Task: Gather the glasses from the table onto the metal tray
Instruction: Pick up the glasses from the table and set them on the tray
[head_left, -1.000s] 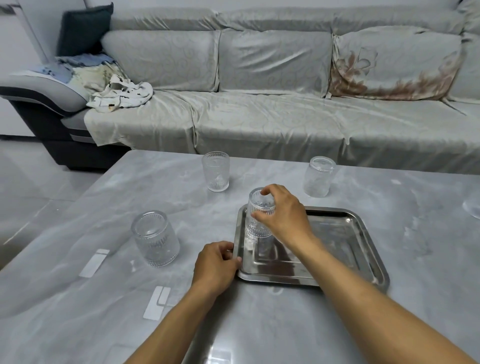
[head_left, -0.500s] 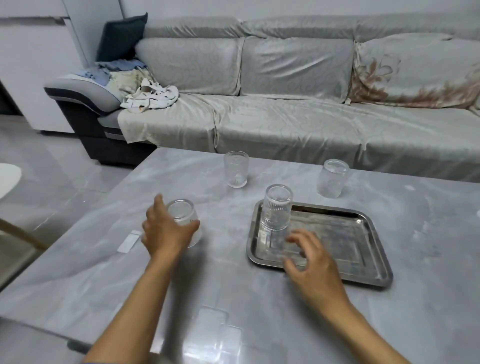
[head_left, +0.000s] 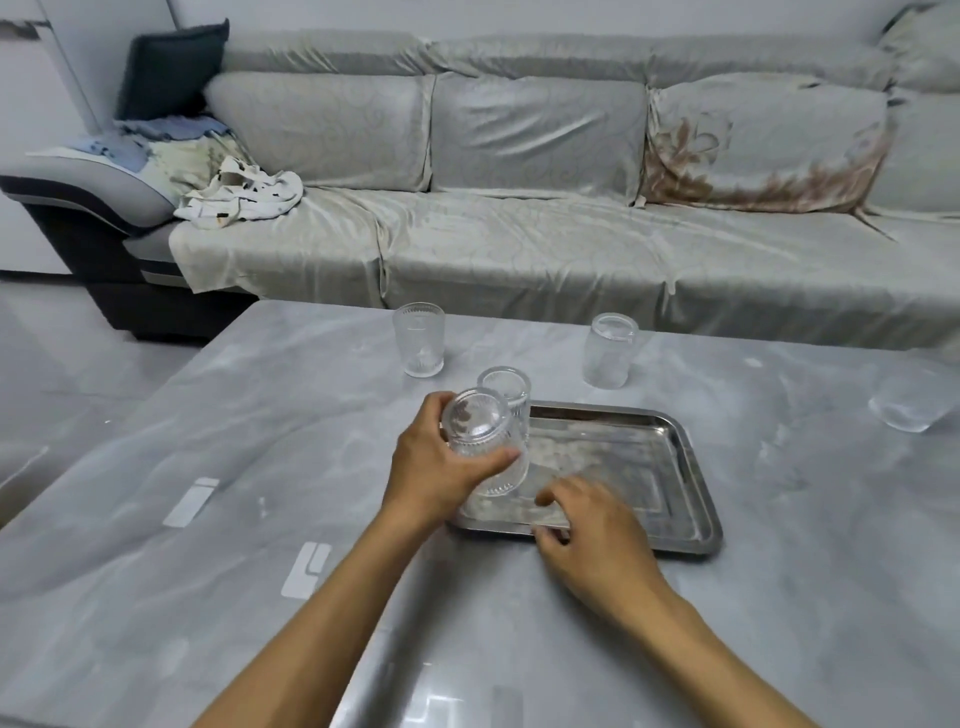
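Note:
A metal tray (head_left: 675, 467) lies on the grey marble table (head_left: 260, 467). One ribbed glass (head_left: 508, 388) stands upside down at the tray's far left corner. My left hand (head_left: 436, 467) is shut on a second upside-down ribbed glass (head_left: 483, 436), holding it over the tray's left edge, just in front of the first. My right hand (head_left: 587, 525) rests at the tray's near rim with fingers spread, holding nothing. Three more glasses stand on the table: an upright glass (head_left: 418, 339) beyond the tray, an upside-down glass (head_left: 609, 349) to its right, and a low glass (head_left: 906, 402) at the far right.
A long sofa (head_left: 519, 234) with a pale cover runs behind the table, with a crumpled cloth (head_left: 239, 195) and a dark cushion (head_left: 171, 67) at its left end. White stickers (head_left: 306, 569) lie on the table's near left part.
My left hand has carried the glass from the table's left side over to the tray's left edge. My right hand stays by the tray's near rim.

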